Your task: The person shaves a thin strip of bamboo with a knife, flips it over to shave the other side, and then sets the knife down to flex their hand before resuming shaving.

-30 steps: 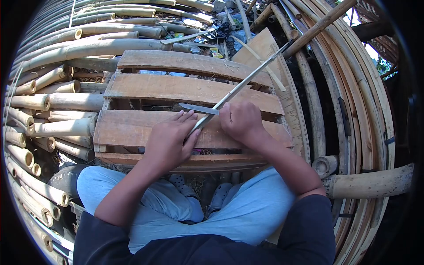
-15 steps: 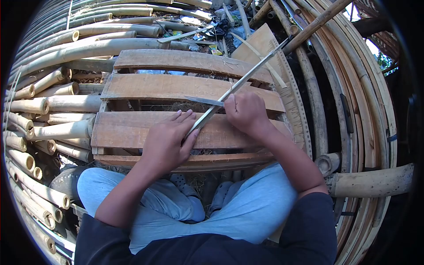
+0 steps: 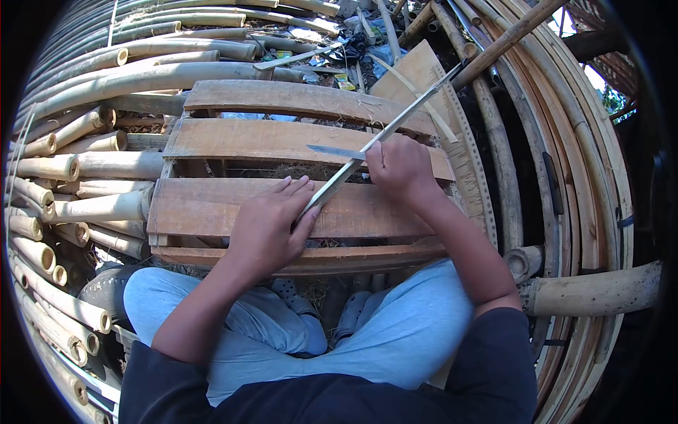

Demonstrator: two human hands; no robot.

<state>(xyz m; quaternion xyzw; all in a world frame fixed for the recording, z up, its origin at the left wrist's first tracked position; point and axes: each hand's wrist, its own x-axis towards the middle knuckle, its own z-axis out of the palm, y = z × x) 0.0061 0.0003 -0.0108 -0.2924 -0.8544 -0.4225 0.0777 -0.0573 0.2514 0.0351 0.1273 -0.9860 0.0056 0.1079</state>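
Note:
My right hand is closed round the handle of a knife, whose blade points left and lies across a long thin bamboo strip. The strip slants from my left hand up to the right, its far end by a round pole. Resting over the slatted wooden bench, my left hand holds the near end of the strip between thumb and palm, its fingers pointing up and to the right. The knife handle is mostly hidden in my right fist.
Stacked bamboo poles fill the left side. Long bent strips and a thick bamboo pole are at the right. A flat board leans behind the bench, near plastic litter. My crossed legs are below the bench.
My right hand and the knife have moved slightly up and to the right along the strip. My left hand has stayed nearly in place.

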